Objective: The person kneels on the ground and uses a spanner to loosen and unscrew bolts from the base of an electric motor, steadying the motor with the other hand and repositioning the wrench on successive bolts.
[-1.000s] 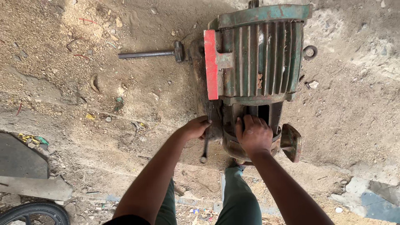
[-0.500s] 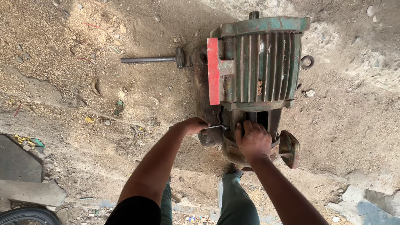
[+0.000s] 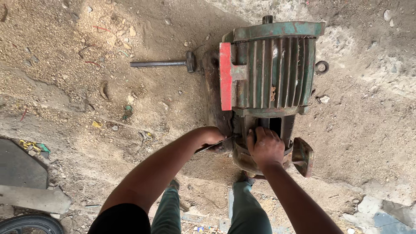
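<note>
Left hand shifted (toward motor).

We look down on a green ribbed electric motor w/ a red plate, on sandy ground. Our right hand grips its near end; our left hand holds a thin metal tool against the housing. A hammer lies just left of the motor, a metal ring to the right.
</note>
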A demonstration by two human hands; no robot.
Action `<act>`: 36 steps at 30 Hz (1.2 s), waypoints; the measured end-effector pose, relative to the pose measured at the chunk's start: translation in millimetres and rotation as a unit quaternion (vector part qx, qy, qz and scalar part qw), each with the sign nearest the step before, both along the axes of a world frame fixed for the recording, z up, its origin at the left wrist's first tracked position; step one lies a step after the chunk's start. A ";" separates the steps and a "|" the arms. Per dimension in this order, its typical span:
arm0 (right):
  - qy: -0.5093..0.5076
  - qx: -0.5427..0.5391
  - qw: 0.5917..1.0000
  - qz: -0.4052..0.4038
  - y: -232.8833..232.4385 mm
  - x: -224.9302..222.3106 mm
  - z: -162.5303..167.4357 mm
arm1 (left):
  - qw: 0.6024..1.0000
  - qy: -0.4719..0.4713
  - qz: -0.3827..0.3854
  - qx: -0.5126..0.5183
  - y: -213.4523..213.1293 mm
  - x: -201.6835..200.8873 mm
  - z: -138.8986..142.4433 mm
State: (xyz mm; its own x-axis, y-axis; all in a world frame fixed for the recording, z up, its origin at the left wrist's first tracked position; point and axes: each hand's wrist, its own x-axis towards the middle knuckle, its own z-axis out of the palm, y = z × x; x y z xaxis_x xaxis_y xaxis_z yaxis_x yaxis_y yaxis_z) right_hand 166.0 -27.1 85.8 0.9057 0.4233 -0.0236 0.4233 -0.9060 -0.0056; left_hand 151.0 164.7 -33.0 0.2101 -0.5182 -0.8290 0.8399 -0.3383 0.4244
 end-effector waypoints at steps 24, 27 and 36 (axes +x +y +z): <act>0.013 -0.001 1.000 -0.008 -1.4 4.8 -3.7 | 0.839 0.155 0.475 -0.215 -60.4 -33.4 17.4; 0.003 0.016 1.000 -0.012 -0.8 5.4 -2.5 | 0.838 0.162 0.496 -0.160 -48.9 -40.0 18.3; -0.008 0.011 1.000 -0.002 -6.6 1.6 -3.9 | 0.808 0.162 0.513 -0.239 -72.3 -39.8 22.3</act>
